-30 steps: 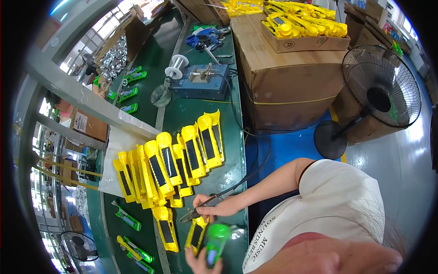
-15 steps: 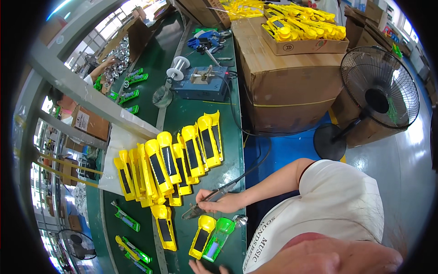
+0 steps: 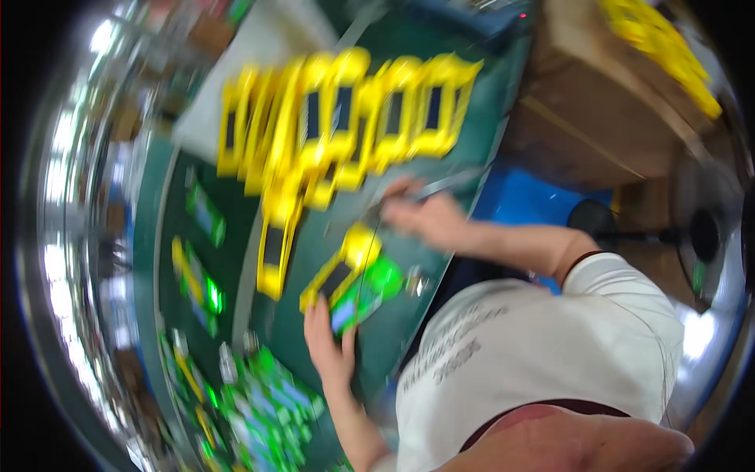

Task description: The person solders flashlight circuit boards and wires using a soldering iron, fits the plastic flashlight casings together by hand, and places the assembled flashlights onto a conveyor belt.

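Frame heavily motion-blurred, detail soft. Green bench runs near to far, left of centre. Left hand at near side of bench, fingers up against the near end of a green part w/ a bluish face; grip looks curled onto it but blur hides whether it's truly clamped, so cannot tell. Just left of green part, touching or nearly so, lies a yellow housing w/ dark window, tilted, rounded end pointing far-right. Right hand farther up bench, near its right edge, grip closed round a thin dark tool whose shaft runs off to the right-far; tip end hidden by fingers & blur. Right forearm comes in from right, over bench edge. Far of both hands: row of yellow housings side by side, each w/ dark window, spanning left-right; one more single yellow unit lies apart, left of the held pair. Left strip of bench: scattered green pieces; heap of green parts at near-left. Right-far: brown cardboard box w/ yellow items on top. Floor fan at right edge, on blue floor. White shirt fills near-right.
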The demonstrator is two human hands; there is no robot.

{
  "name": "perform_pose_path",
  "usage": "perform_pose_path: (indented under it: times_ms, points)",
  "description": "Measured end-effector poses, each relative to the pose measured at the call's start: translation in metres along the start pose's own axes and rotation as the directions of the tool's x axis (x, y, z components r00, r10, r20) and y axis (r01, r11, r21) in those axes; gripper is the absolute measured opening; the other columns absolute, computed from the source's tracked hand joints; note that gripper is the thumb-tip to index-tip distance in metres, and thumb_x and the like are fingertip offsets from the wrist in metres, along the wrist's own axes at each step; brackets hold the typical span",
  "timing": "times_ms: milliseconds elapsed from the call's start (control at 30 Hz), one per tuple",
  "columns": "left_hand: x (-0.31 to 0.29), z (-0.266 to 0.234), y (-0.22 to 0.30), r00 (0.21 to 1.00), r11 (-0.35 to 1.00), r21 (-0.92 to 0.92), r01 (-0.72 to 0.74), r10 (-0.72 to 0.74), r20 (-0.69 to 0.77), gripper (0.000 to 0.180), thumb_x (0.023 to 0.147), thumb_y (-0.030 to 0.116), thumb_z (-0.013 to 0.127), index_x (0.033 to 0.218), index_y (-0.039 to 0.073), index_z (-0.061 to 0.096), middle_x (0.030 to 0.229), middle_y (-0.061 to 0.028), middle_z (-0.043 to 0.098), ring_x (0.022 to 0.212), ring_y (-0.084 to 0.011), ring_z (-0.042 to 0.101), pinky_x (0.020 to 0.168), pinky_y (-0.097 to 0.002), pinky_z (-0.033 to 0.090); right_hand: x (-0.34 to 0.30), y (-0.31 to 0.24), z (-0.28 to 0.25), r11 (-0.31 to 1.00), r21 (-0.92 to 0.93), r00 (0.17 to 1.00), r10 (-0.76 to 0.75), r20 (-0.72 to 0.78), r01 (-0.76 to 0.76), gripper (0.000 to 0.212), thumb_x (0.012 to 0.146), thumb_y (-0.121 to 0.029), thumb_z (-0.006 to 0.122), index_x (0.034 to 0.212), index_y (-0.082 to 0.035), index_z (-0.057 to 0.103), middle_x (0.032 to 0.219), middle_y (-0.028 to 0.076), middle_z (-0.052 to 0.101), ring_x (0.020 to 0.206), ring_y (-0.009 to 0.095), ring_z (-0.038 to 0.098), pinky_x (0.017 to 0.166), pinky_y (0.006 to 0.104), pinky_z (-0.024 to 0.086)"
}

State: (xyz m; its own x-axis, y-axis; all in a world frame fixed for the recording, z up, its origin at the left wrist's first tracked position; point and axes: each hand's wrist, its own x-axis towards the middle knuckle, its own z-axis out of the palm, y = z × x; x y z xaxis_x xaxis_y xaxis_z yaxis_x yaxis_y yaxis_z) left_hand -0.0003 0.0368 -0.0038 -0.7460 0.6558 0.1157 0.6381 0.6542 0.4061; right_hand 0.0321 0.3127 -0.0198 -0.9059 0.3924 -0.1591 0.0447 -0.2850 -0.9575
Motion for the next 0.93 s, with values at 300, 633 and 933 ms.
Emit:
perform_pose_path:
  times_ms: [300,633,933]
  points:
    - [-0.007,0.012,0.013,0.903,0.956,0.248,-0.154,0.238,-0.358,0.031,0.066,0.009,0.071,0.097,0.006,0.066,0.104,-0.0081,0.061,0.089,-0.0224,0.055,0.075,-0.0322,0.043,-0.006,0.021,-0.014,0.843,0.527,0.984,-0.169,0.064,0.11,0.014,0.092,-0.017,0.045,0.099,-0.005,0.043,0.071,0.007,0.045,0.056,0.009,0.039,0.047,0.0195,0.031]
    - [0.021,0.019,0.028,0.941,0.968,-0.223,-0.116,0.035,-0.338,0.014,0.066,0.003,0.071,0.077,0.007,0.065,0.072,-0.0033,0.058,0.069,-0.0181,0.051,0.06,-0.0279,0.041,-0.023,0.02,-0.011,0.956,0.283,0.945,-0.159,0.287,0.075,0.02,0.084,-0.011,0.055,0.086,-0.008,0.035,0.067,0.005,0.047,0.047,0.006,0.04,0.04,0.0179,0.031]
    - [0.023,0.013,0.033,0.967,0.976,-0.209,0.064,-0.112,-0.227,0.015,0.064,0.004,0.07,0.077,0.006,0.063,0.075,-0.0074,0.047,0.07,-0.0212,0.048,0.057,-0.0308,0.042,-0.02,0.02,-0.015,0.979,0.095,0.902,-0.203,0.381,0.18,0.02,0.082,-0.004,0.056,0.086,-0.007,0.036,0.069,0.004,0.048,0.061,0.007,0.043,0.054,0.0208,0.036]
